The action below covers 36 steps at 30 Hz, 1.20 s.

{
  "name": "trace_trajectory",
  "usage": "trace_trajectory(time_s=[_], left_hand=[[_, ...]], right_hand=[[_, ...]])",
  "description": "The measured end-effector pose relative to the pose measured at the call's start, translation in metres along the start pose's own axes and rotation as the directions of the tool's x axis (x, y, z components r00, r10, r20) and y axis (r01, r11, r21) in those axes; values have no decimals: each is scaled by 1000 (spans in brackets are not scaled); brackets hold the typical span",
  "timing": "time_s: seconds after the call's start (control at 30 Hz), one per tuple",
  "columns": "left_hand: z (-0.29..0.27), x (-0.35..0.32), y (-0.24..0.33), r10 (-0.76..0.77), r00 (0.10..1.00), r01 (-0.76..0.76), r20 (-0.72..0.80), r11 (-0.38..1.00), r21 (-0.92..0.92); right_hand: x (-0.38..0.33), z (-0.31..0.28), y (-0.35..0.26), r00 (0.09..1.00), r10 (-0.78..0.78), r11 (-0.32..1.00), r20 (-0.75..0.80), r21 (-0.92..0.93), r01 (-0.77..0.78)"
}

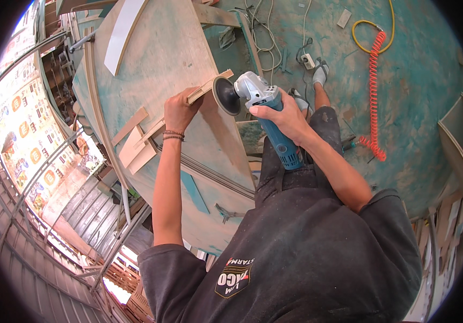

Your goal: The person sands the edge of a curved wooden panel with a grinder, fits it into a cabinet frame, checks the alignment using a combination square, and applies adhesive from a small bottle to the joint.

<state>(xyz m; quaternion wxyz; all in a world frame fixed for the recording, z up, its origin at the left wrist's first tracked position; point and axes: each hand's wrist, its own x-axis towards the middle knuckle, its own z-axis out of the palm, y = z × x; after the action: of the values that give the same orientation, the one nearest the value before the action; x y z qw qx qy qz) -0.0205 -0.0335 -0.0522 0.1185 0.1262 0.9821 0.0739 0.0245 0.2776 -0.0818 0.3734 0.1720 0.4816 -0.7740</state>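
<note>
L hand (180, 111) gripping 1 wood pc (201, 91), R hand (291, 119) gripping 1 grinder (278, 140) (1 disc (225, 97))

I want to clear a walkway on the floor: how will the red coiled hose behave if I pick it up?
The red coiled hose will probably stretch and bounce rather than stay stiff, given its tight spiral. It may be fairly light for its length, since the tubing looks thin. Lifting it could drag the yellow hose along, as the two appear joined.
</note>
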Motion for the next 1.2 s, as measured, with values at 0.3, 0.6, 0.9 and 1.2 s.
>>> trace_trajectory(time_s=[0.3, 0.6, 0.9, 1.2], left_hand=[[-2, 2, 0, -8, 1000, 7, -21, 1000, -26], [-2, 2, 4, -5, 1000, 4, -27, 1000, -18], [0, -2, -2, -6, 999, 5, -33, 1000, -14], [-5, 2, 4, 0, 1000, 0, -31, 1000, -13]], right_hand=[[18, -9, 5, 997, 54, 997, -52, -52, -57], [7, -2, -4, 999, -42, 999, -4, -28, 42], [10, -6, -13, 998, 53, 988, -43, -145, -59], [14, -6, -6, 999, 13, 997, -50, -73, -16]])
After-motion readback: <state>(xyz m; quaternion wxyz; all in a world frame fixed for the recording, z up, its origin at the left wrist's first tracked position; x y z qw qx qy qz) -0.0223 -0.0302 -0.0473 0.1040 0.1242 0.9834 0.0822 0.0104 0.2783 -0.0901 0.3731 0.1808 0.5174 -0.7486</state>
